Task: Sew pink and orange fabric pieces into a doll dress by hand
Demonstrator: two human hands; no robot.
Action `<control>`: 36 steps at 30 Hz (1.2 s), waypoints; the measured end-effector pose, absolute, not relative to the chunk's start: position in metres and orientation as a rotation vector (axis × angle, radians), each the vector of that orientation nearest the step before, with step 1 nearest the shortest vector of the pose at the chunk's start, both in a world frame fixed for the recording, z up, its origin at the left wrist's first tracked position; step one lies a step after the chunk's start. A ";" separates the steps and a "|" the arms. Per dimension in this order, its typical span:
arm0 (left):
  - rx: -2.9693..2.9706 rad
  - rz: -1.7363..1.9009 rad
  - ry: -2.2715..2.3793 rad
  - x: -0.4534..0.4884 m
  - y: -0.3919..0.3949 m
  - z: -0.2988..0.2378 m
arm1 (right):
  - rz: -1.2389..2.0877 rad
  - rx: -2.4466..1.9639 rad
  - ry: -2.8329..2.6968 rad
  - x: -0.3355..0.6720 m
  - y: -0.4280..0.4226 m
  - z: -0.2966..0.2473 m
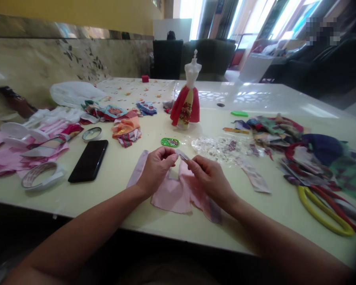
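Observation:
A pink cut-out cloth piece (173, 194) lies on the pale table near its front edge. My left hand (156, 168) is closed, pinching the cloth's upper strap. My right hand (207, 176) is closed too, pinching a small grey strip (182, 155) that meets the left fingertips. Both hands rest over the pink cloth. Behind them stands a small white mannequin (187, 95) dressed in red and yellow fabric.
A black phone (89, 160) and tape rolls (38, 176) lie to the left, with pink cloth and white plastic parts. A green dish (170, 142) and clear bag (219, 145) sit ahead. Fabric scraps (308, 152) and yellow and red scissor handles (326, 211) fill the right.

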State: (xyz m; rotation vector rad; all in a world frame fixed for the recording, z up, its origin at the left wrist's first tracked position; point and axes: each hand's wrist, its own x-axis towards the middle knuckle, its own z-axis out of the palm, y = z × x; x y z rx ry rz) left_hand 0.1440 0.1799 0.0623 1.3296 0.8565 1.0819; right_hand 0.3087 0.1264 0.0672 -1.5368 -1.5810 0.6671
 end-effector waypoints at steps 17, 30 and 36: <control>1.128 0.997 0.843 0.144 0.182 0.074 | 1.182 -1.299 -1.357 0.307 0.125 0.071; 1.145 0.992 0.867 0.144 0.182 0.074 | 1.173 -1.339 -1.350 0.309 0.128 0.068; 1.209 0.954 0.863 0.146 0.182 0.067 | 1.133 -1.345 -1.372 0.307 0.128 0.068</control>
